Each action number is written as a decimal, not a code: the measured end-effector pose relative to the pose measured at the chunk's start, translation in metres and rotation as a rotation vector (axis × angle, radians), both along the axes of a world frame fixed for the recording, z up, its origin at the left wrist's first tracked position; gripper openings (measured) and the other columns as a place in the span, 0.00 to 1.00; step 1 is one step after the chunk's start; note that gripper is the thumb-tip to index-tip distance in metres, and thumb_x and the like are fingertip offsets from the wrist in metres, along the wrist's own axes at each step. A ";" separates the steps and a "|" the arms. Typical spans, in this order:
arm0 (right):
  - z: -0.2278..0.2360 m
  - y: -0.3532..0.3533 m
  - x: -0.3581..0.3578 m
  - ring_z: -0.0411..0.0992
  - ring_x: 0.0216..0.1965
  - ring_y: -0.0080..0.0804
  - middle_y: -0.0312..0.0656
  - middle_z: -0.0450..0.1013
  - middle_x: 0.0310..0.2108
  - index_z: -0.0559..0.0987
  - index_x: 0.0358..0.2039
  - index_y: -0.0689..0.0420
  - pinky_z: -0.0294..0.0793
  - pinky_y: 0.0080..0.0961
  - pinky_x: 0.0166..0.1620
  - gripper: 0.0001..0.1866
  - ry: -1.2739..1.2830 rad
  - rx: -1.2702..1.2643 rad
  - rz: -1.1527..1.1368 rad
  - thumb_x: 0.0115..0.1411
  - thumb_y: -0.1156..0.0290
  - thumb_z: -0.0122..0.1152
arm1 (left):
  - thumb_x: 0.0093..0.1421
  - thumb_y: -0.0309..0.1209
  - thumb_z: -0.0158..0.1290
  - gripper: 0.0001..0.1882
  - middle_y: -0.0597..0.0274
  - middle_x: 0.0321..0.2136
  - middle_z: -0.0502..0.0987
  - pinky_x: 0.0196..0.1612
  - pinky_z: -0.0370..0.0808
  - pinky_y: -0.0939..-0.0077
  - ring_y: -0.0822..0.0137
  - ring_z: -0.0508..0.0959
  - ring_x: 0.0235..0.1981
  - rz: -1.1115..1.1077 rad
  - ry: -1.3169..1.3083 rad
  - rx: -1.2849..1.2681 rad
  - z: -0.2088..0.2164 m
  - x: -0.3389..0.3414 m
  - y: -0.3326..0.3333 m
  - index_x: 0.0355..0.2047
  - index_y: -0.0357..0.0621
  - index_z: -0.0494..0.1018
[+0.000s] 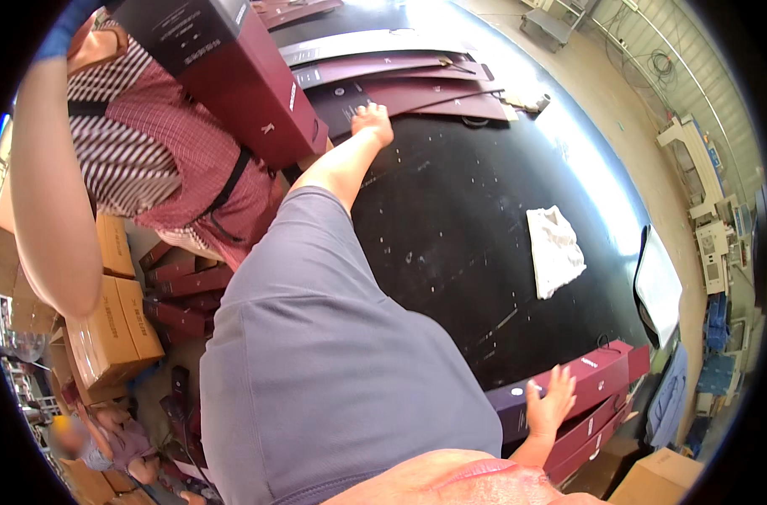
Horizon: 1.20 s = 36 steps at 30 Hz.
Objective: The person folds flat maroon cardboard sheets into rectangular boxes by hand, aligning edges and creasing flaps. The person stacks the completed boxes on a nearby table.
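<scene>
My left hand [373, 124] reaches out to the near edge of a stack of long, flat maroon and dark cartons [417, 97] at the far side of the table. Its fingers are slightly bent and a little apart on the carton's edge, with nothing visible inside them. My right hand [552, 404], fingers spread, rests against a long maroon box with a dark end [598, 370] at the lower right. More maroon boxes [590, 433] lie beneath that one. To the left, a tall maroon and black box [240, 93] stands in front of a co-worker.
A white cloth [554, 251] lies on the black tabletop [451, 227]. The co-worker in a striped top and red apron [181, 151] stands close on the left. Brown cartons [114, 328] and maroon boxes are stacked behind. Another person [118, 438] sits at the lower left.
</scene>
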State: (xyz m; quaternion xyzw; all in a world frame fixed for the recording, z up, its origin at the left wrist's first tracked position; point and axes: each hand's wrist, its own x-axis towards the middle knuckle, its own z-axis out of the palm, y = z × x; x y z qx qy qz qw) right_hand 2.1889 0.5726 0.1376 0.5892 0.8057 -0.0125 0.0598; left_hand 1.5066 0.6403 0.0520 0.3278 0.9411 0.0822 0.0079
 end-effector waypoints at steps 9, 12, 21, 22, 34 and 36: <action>-0.029 0.023 0.035 0.54 0.69 0.49 0.47 0.64 0.64 0.71 0.61 0.57 0.53 0.55 0.68 0.32 -0.426 -0.237 -0.500 0.61 0.53 0.58 | 0.69 0.34 0.38 0.23 0.65 0.67 0.60 0.68 0.58 0.59 0.60 0.57 0.69 0.290 0.187 0.060 0.022 -0.192 0.057 0.64 0.53 0.63; -0.039 0.028 -0.001 0.57 0.68 0.50 0.52 0.62 0.65 0.69 0.63 0.58 0.57 0.52 0.66 0.34 -0.359 -0.166 -0.455 0.61 0.50 0.58 | 0.66 0.31 0.40 0.33 0.64 0.73 0.46 0.73 0.45 0.59 0.58 0.47 0.74 0.213 0.165 -0.064 0.024 -0.227 0.086 0.71 0.53 0.50; -0.223 0.012 -0.007 0.66 0.58 0.59 0.63 0.67 0.57 0.71 0.57 0.66 0.64 0.54 0.62 0.26 0.068 0.447 -0.054 0.66 0.59 0.54 | 0.70 0.33 0.32 0.23 0.57 0.51 0.79 0.70 0.49 0.53 0.58 0.76 0.57 -0.021 0.123 -0.152 0.000 -0.269 0.136 0.63 0.49 0.66; -0.225 0.011 -0.016 0.66 0.59 0.58 0.62 0.67 0.58 0.71 0.57 0.65 0.64 0.54 0.62 0.26 0.079 0.447 -0.113 0.66 0.59 0.54 | 0.72 0.34 0.27 0.24 0.55 0.45 0.82 0.69 0.52 0.53 0.55 0.79 0.52 -0.085 0.241 -0.103 -0.007 -0.272 0.134 0.54 0.48 0.74; -0.203 0.019 -0.054 0.65 0.60 0.54 0.50 0.66 0.62 0.70 0.60 0.57 0.66 0.52 0.58 0.26 0.123 0.611 -0.316 0.67 0.56 0.49 | 0.57 0.32 0.48 0.06 0.67 0.25 0.78 0.56 0.66 0.49 0.65 0.80 0.34 -0.444 0.829 0.686 0.091 -0.074 0.207 0.28 0.58 0.75; -0.208 0.022 -0.047 0.62 0.62 0.56 0.55 0.63 0.63 0.67 0.62 0.59 0.64 0.52 0.59 0.32 0.138 0.507 -0.379 0.61 0.56 0.57 | 0.54 0.33 0.50 0.04 0.71 0.24 0.76 0.41 0.67 0.62 0.66 0.77 0.32 -0.542 0.846 0.724 0.116 -0.010 0.205 0.27 0.59 0.75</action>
